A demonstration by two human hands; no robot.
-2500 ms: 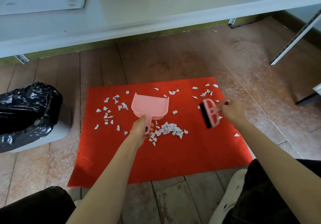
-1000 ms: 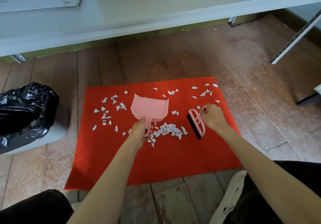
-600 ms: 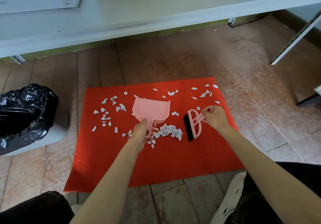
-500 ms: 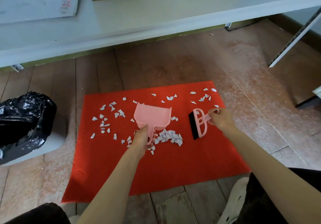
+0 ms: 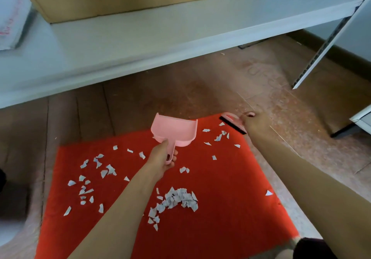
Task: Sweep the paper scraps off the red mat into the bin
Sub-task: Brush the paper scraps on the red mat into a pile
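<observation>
Our left hand (image 5: 163,156) grips the dustpan (image 5: 174,131) handle, our right hand (image 5: 255,122) the brush (image 5: 232,123) at the mat's (image 5: 230,208) far corner; the scraps (image 5: 176,198), scattered and heaped, are featherlight, so we sweep gently; the bin seems out of view.

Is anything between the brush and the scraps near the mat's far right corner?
Nothing visible. The brush in the right hand sits at that corner; only bare red mat separates it from the scraps.

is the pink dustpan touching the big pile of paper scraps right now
Apart. The head view shows the dustpan, gripped by the left hand, far beyond the pile of scraps, with bare red mat between them.
</observation>
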